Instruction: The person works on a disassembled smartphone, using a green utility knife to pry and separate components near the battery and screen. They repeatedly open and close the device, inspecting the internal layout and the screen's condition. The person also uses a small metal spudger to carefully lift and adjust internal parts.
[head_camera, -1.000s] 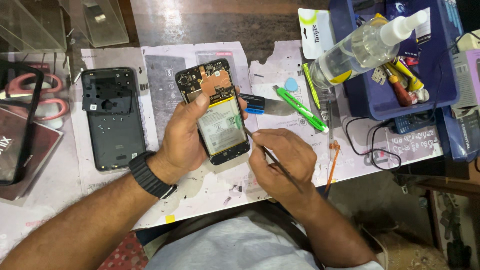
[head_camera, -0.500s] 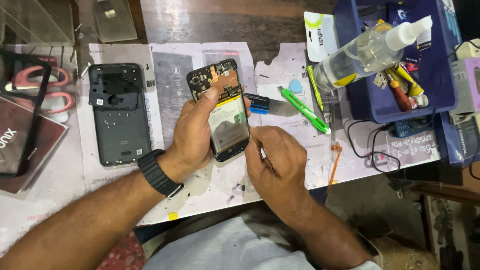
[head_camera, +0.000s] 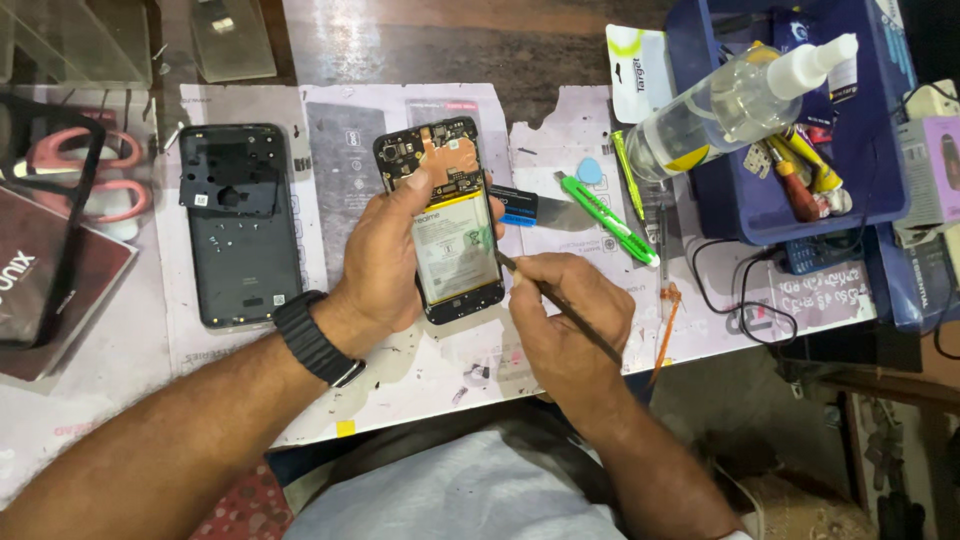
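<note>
Two hands mid-frame over paper-covered bench. Left hand (head_camera: 385, 262) wrapped around opened phone (head_camera: 445, 220), thumb across its upper part, fingers curled behind; battery and circuit board facing up. Phone held centre frame, tilted slightly, just above bench. Right hand (head_camera: 565, 320) closed in a pinch on thin dark tool (head_camera: 560, 305), tip touching phone's right edge near battery. Back cover (head_camera: 240, 225) flat at left, well apart from phone. Green utility knife (head_camera: 605, 218) and metal blade (head_camera: 535, 208) just right of phone, near tool hand. Blue tray (head_camera: 880, 150) with spray bottle (head_camera: 730, 100) upper right. Bench edge close under both wrists; little room right of the hand, more at lower left.
</note>
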